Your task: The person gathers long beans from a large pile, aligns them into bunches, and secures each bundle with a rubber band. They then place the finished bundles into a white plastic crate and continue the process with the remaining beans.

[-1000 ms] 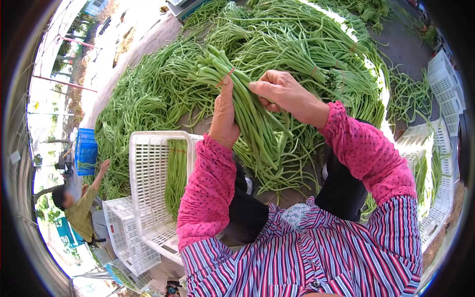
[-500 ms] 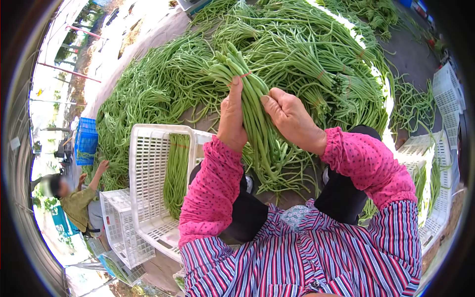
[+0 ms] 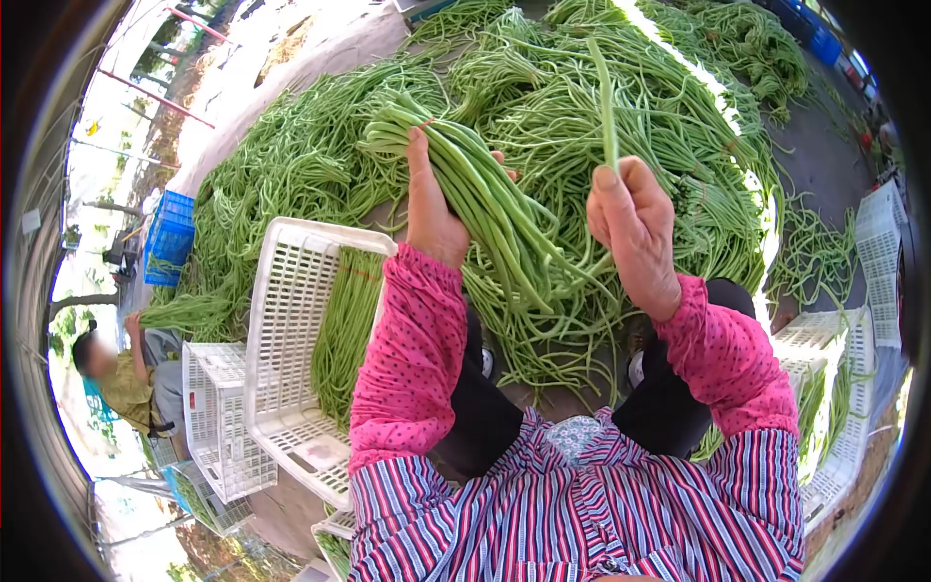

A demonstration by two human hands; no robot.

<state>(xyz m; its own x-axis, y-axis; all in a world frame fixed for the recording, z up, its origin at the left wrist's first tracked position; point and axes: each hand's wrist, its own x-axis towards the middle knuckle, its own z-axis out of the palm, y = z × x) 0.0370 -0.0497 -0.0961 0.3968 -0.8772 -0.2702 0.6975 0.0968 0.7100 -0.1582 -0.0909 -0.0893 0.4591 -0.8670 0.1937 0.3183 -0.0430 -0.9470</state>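
Observation:
My left hand [image 3: 436, 218] is wrapped round a thick bundle of long green beans [image 3: 495, 209], its thumb near a red band at the upper end. The loose ends of the bundle hang down to the right. To the right, my right hand [image 3: 635, 228] pinches one long bean [image 3: 606, 102] that points upward, apart from the bundle. Behind and below both hands spreads a large heap of long beans [image 3: 330, 145], some tied in bunches.
A white crate [image 3: 315, 229] holding beans stands left of my legs, with another white crate [image 3: 228, 373] beyond it. Blue crates [image 3: 169, 238] are at the far left. A co-worker [image 3: 121, 383] sits there holding beans. More white crates [image 3: 878, 252] stand at the right.
My right hand has moved off the bundle to the right and now holds a single bean upright. The bundle in my left hand has shifted left and tilted more. The co-worker's hands have moved.

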